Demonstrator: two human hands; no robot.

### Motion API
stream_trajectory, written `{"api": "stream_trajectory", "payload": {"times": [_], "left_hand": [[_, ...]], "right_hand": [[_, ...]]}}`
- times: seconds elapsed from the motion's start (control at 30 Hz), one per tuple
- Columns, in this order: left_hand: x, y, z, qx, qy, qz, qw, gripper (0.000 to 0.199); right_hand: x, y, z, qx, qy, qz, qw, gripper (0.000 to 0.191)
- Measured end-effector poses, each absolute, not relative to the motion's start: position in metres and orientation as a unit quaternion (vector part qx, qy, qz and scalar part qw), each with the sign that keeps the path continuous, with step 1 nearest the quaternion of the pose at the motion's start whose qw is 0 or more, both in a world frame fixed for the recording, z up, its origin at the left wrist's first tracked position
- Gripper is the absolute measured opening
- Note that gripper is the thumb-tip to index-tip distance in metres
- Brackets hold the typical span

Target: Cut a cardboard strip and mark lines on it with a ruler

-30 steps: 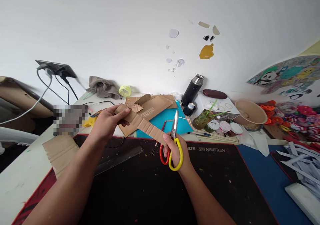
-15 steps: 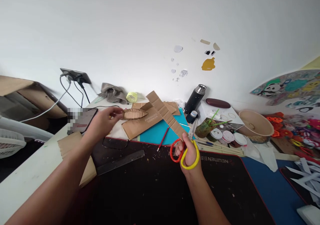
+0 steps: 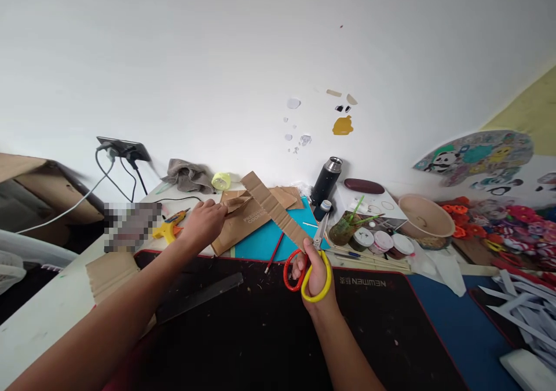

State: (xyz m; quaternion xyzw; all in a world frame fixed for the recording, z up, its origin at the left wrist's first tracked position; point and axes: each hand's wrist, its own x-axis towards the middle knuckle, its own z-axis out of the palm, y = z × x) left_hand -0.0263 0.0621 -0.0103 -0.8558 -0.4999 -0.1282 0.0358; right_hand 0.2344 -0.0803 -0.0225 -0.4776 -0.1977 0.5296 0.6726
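Note:
My right hand (image 3: 313, 269) holds a long cardboard strip (image 3: 275, 210) between thumb and fingers, with scissors (image 3: 322, 272) with one red and one yellow handle hung on the same hand, blades pointing up. The strip slants up to the left. My left hand (image 3: 207, 220) is closed at a small pointed cardboard piece (image 3: 237, 203), over a larger printed cardboard sheet (image 3: 248, 222). Under that sheet is a blue-green sheet (image 3: 256, 243). A yellow glue gun (image 3: 170, 227) lies just left of my left hand.
A ruler (image 3: 200, 298) lies on the black mat (image 3: 260, 333), with a red pencil (image 3: 274, 253) beyond it. Behind stand a black flask (image 3: 325, 181), paint jars (image 3: 383, 242) and a tan bowl (image 3: 425, 216). A grey cloth (image 3: 188, 176) and tape roll (image 3: 221, 181) lie near the wall.
My left hand has moved right and closed at the small pointed cardboard piece, uncovering the glue gun. The view has shifted; my right hand keeps the strip and scissors.

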Motion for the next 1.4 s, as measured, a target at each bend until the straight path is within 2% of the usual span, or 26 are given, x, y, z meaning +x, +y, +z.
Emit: {"api": "stream_trajectory", "payload": {"times": [0.07,0.23,0.4,0.47,0.57,0.6,0.7,0.77,0.9,1.13,1.4], "left_hand": [[-0.016,0.039,-0.004,-0.875,-0.466,-0.122,0.046,0.022],[0.016,-0.024,-0.012,-0.932,-0.346,-0.104,0.017,0.016],[0.017,-0.043,-0.018,-0.941,-0.316,-0.124,-0.004,0.018],[0.004,-0.043,-0.009,-0.936,-0.312,-0.163,-0.019,0.022],[-0.015,-0.036,0.010,-0.865,-0.379,-0.327,-0.032,0.023],[-0.019,-0.032,0.014,-0.844,-0.407,-0.347,-0.025,0.029],[-0.023,-0.017,0.017,-0.859,-0.410,-0.297,-0.075,0.060],[-0.021,-0.008,0.010,-0.875,-0.393,-0.250,-0.128,0.064],[-0.016,0.005,-0.002,-0.873,-0.405,-0.206,-0.176,0.051],[-0.006,0.022,-0.003,-0.886,-0.398,-0.137,-0.196,0.031],[0.000,0.028,-0.004,-0.890,-0.381,-0.069,-0.241,0.029]], "right_hand": [[0.238,-0.079,-0.021,-0.473,-0.194,0.529,0.677,0.067],[0.242,-0.079,-0.021,-0.479,-0.217,0.528,0.667,0.060],[0.240,-0.083,-0.023,-0.504,-0.281,0.530,0.621,0.063],[0.242,-0.085,-0.024,-0.511,-0.310,0.534,0.599,0.062],[0.245,-0.087,-0.022,-0.536,-0.360,0.525,0.555,0.058],[0.245,-0.088,-0.021,-0.545,-0.376,0.518,0.541,0.058],[0.245,-0.090,-0.018,-0.560,-0.403,0.497,0.526,0.059],[0.244,-0.090,-0.019,-0.564,-0.405,0.490,0.527,0.060],[0.242,-0.088,-0.023,-0.565,-0.394,0.503,0.521,0.057],[0.239,-0.082,-0.031,-0.570,-0.361,0.501,0.541,0.060],[0.239,-0.081,-0.033,-0.582,-0.349,0.475,0.560,0.063]]}}
